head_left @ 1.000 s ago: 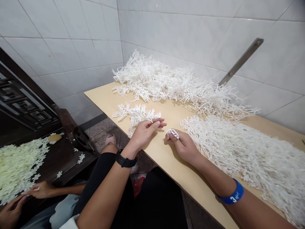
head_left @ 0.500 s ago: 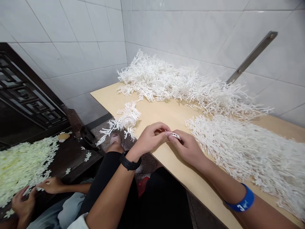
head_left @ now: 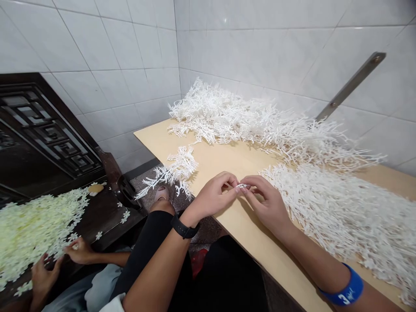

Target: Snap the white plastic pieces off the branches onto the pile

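Between the fingertips of both hands is a small white plastic sprig (head_left: pixel 241 186), mostly covered by the fingers. My left hand (head_left: pixel 218 193), with a black watch band on its wrist, pinches one end. My right hand (head_left: pixel 265 201) pinches the other end, thumb against forefinger. Both hands are just above the front part of the wooden board (head_left: pixel 224 157). To the right of my right hand spreads a flat heap of small white sprigs (head_left: pixel 341 212). Beyond the hands, a taller pile of branching white stems (head_left: pixel 247 115) lies along the wall.
A loose clump of white branches (head_left: pixel 180 169) overhangs the board's left edge. A metal bracket (head_left: pixel 351 86) slants against the tiled wall. At lower left, another person's hands (head_left: pixel 79 251) work at a heap of pale yellow-green flowers (head_left: pixel 39 225) on a dark wooden bench (head_left: pixel 110 216).
My right fingers have shifted, drawn up and now pinching the sprig's end, which shows less than before. The view has tilted slightly, so everything sits lower and farther right.
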### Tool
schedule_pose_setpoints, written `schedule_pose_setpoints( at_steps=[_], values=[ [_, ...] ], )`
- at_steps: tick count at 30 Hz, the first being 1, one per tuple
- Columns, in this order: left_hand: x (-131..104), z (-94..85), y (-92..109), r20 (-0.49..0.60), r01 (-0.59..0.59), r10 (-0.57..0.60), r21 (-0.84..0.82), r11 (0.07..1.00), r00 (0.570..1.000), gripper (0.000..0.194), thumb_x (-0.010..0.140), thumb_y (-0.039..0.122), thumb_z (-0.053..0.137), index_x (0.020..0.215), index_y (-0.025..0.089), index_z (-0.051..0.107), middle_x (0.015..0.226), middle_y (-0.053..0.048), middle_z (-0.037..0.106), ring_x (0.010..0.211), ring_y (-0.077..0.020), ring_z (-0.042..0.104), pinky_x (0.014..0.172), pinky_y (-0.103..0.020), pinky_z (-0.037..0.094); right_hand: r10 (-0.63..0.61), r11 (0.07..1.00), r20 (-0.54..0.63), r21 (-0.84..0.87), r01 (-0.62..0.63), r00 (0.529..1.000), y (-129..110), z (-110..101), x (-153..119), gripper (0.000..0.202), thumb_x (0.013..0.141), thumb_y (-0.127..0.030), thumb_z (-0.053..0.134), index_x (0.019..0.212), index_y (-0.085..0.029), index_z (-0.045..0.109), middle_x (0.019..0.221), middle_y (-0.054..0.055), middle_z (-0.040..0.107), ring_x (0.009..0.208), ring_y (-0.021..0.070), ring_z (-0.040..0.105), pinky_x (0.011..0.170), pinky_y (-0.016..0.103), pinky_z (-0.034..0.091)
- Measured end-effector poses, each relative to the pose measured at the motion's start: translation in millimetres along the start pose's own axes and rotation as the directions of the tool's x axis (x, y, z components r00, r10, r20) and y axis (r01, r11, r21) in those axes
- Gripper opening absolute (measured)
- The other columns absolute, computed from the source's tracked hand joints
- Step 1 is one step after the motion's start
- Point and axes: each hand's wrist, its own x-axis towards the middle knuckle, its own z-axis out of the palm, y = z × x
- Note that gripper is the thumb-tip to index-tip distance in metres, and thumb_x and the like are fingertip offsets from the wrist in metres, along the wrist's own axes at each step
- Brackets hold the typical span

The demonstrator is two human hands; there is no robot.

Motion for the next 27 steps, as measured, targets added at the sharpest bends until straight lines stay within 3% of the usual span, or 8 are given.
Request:
schedule_pose_setpoints(
  at_steps=[3, 8, 12, 18, 20, 24, 27],
  values=[
    [0, -0.9, 0, 0.005, 0.019, -0.018, -0.015, 1.0, 1.0, 0.015, 0.095, 0.031, 0.05, 0.092, 0.017, 0.055, 0.093, -0.004, 0.058, 0.087, -0.016, 0.054, 0.081, -0.027, 0.043, -0.031, 0.999, -0.034, -0.018, 0.03, 0.999, -2, 0, 0, 0.008, 0.092, -0.027, 0.06, 0.092, -0.021, 0.065, 0.097, 0.007, 0.065, 0.089, 0.0202, 0.062, 0.07, 0.031, 0.051],
    [-2, -2.2, 0, 0.035, 0.028, -0.027, -0.04, 0.999, 0.999, 0.015, 0.097, 0.03, 0.045, 0.091, 0.018, 0.052, 0.093, -0.003, 0.058, 0.086, -0.0158, 0.053, 0.081, -0.027, 0.042, -0.021, 1.0, 0.053, 0.021, 0.02, 0.998, -6, 0, 0, 0.012, 0.094, -0.025, 0.054, 0.089, -0.021, 0.064, 0.093, 0.007, 0.065, 0.086, 0.02, 0.061, 0.072, 0.034, 0.048],
    [-2, -1.9, -1, 0.043, 0.037, -0.035, -0.062, 0.997, 0.998, 0.014, 0.095, 0.03, 0.048, 0.088, 0.018, 0.052, 0.09, -0.002, 0.056, 0.083, -0.0156, 0.052, 0.079, -0.026, 0.041, -0.003, 1.0, 0.057, 0.007, 0.003, 0.998, -6, -1, 1, 0.016, 0.093, -0.022, 0.052, 0.08, -0.02, 0.062, 0.088, 0.006, 0.064, 0.081, 0.0193, 0.059, 0.07, 0.033, 0.045],
    [0, -2.6, -3, 0.017, 0.107, -0.107, 0.008, 0.994, 0.994, 0.019, 0.095, 0.032, 0.046, 0.081, 0.019, 0.052, 0.076, 0.001, 0.054, 0.074, -0.0151, 0.05, 0.073, -0.026, 0.04, -0.009, 1.0, 0.075, -0.006, 0.01, 0.997, -13, 3, 0, 0.022, 0.082, -0.013, 0.049, 0.062, -0.02, 0.045, 0.073, 0.003, 0.054, 0.067, 0.0162, 0.053, 0.06, 0.03, 0.038],
    [2, -3.6, -6, -0.049, 0.125, -0.123, 0.031, 0.992, 0.991, 0.019, 0.094, 0.03, 0.046, 0.08, 0.019, 0.052, 0.074, 0.001, 0.053, 0.073, -0.0153, 0.05, 0.071, -0.026, 0.039, -0.05, 0.998, 0.031, -0.036, 0.051, 0.998, -14, 0, 1, 0.023, 0.079, -0.011, 0.047, 0.059, -0.021, 0.039, 0.066, 0.001, 0.048, 0.06, 0.0152, 0.047, 0.056, 0.03, 0.034],
    [6, -3.6, -11, -0.257, 0.15, -0.164, -0.072, 0.986, 0.952, 0.019, 0.094, 0.031, 0.046, 0.079, 0.019, 0.049, 0.074, 0.001, 0.052, 0.071, -0.0151, 0.05, 0.068, -0.026, 0.04, -0.128, 0.978, -0.134, -0.182, 0.103, 0.983, -5, -18, 4, 0.022, 0.078, -0.01, 0.046, 0.061, -0.021, 0.04, 0.064, 0.002, 0.047, 0.06, 0.0166, 0.047, 0.058, 0.032, 0.035],
    [6, -0.9, -9, -0.187, 0.129, -0.145, -0.1, 0.987, 0.972, 0.018, 0.092, 0.033, 0.052, 0.083, 0.018, 0.054, 0.08, -0.001, 0.056, 0.077, -0.0156, 0.054, 0.072, -0.026, 0.042, -0.104, 0.894, -0.188, -0.447, 0.009, 0.977, 7, -30, 8, 0.014, 0.079, -0.009, 0.048, 0.071, -0.018, 0.055, 0.083, 0.007, 0.062, 0.08, 0.0231, 0.059, 0.076, 0.039, 0.04]
  ],
)
